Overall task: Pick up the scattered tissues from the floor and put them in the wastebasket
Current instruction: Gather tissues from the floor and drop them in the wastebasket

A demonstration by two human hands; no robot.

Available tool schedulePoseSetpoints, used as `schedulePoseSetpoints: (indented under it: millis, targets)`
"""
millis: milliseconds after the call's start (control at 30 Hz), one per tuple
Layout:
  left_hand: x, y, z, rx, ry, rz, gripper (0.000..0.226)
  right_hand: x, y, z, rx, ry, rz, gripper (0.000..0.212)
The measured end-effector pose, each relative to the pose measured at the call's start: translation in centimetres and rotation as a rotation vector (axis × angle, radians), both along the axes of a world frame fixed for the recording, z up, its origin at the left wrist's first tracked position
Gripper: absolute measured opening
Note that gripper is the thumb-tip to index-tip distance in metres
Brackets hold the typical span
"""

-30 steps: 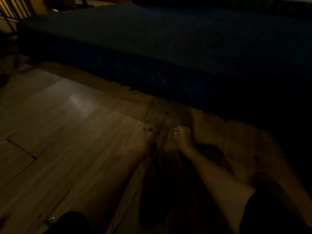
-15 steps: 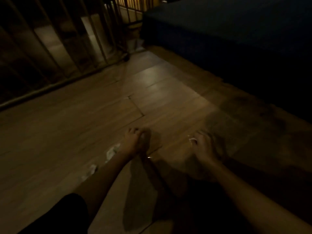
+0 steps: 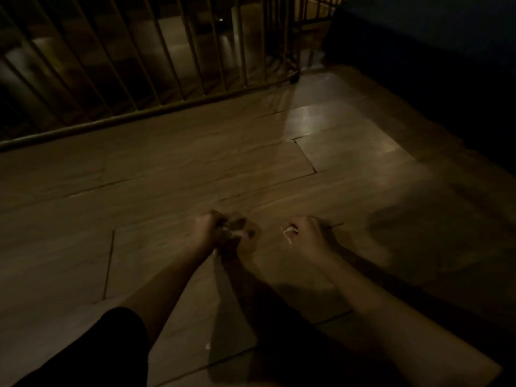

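Railing (image 3: pixel 156 79) stands beyond both fists, dark bed (image 3: pixel 446 46) right.

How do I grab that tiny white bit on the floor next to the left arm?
Pinch the white scrap in its middle with fingertips, straight down from above: it looks tiny and lies low on the floor, leaving no side to slide under.

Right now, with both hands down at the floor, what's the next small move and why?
Probably lift the left hand clear: it looks closed on a pale tissue, and the right hand holds a white scrap. No wastebasket is in view, so look for it.
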State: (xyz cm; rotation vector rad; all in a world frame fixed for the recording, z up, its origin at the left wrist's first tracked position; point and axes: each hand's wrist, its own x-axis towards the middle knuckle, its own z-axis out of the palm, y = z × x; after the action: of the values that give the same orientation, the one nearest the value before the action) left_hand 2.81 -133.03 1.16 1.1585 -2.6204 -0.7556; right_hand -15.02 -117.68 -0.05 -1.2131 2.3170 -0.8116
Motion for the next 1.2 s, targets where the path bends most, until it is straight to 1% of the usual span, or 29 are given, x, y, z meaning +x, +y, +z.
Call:
schedulePoseSetpoints:
  millis: [100, 133, 233, 300, 400, 467, 533, 567, 600, 633, 667, 700, 767, 800, 867, 900, 1000, 1100, 1167, 1200]
  targets:
    - [3.1, -2.8, 1.4, -0.010, 0.031, 0.214, 0.029, 2.2, -3.3, 0.1, -0.054, -0.092, 0.042, 0.015]
    - [4.1, -3.5, 1.6, -0.022, 0.048, 0.245, 0.024, 3.4, -4.4, 0.0, -0.051, -0.110, 0.076, 0.018]
    - [7.1, -4.4, 1.1, -0.034, 0.079, 0.283, 0.022, 7.6, -6.6, -1.3, -0.029, -0.125, 0.192, 0.025]
    - [8.3, -4.1, -0.1, -0.020, 0.069, 0.266, 0.023, 10.7, -6.7, -1.8, -0.026, -0.118, 0.262, 0.022]
    - [8.5, -2.5, -1.5, 0.025, 0.055, 0.192, 0.032, 14.7, -4.7, -2.3, -0.057, -0.136, 0.360, 0.018]
    - [7.4, -1.2, -1.7, 0.067, 0.046, 0.175, 0.030, 16.2, -2.4, -2.6, -0.074, -0.088, 0.487, 0.014]
    - [5.8, -0.6, -2.0, 0.058, -0.026, 0.110, 0.039, 17.2, -0.5, -3.2, -0.095, -0.063, 0.623, 0.012]
    - [5.0, -0.5, -2.1, 0.045, -0.084, 0.047, 0.048, 17.6, 0.2, -3.4, -0.108, -0.037, 0.654, 0.016]
    - [4.5, -0.5, -2.3, 0.045, -0.135, -0.013, 0.056, 17.8, 0.7, -3.7, -0.127, 0.033, 0.669, 0.020]
    - [4.1, -0.6, -2.6, 0.045, -0.185, -0.064, 0.062, 17.9, 1.0, -4.4, -0.134, 0.081, 0.696, 0.021]
    - [3.9, -0.7, -3.0, 0.030, -0.233, -0.106, 0.063, 18.1, 1.3, -4.9, -0.136, 0.080, 0.731, 0.020]
    - [3.9, -0.8, -3.3, -0.003, -0.275, -0.145, 0.060, 18.3, 1.7, -5.2, -0.116, 0.034, 0.741, 0.016]
    - [4.0, -0.4, -3.6, -0.072, -0.291, -0.207, 0.044, 18.2, 2.5, -5.9, -0.161, 0.141, 0.757, 0.004]
    - [4.2, -0.2, -3.8, -0.096, -0.262, -0.220, 0.037, 18.2, 3.1, -6.3, -0.195, 0.172, 0.793, 0.003]
    - [4.8, 0.1, -4.0, -0.129, -0.210, -0.227, 0.030, 18.3, 4.0, -7.4, -0.271, 0.206, 0.854, 0.015]
    - [5.1, 0.1, -4.1, -0.140, -0.196, -0.226, 0.028, 18.3, 4.3, -7.9, -0.263, 0.230, 0.873, 0.018]
    - [6.0, 0.4, -4.5, -0.154, -0.166, -0.217, 0.021, 18.3, 4.8, -8.4, -0.311, 0.309, 0.898, 0.020]
    - [6.3, 0.6, -4.0, -0.150, -0.159, -0.217, 0.016, 18.0, 3.4, -8.4, -0.231, 0.464, 0.876, 0.030]
    - [6.2, 0.5, -3.7, -0.127, -0.162, -0.207, 0.017, 16.6, 2.5, -8.3, -0.200, 0.573, 0.808, 0.034]
    - [6.1, 0.5, -3.5, -0.110, -0.140, -0.191, 0.019, 15.5, 2.4, -8.1, -0.192, 0.582, 0.776, 0.035]
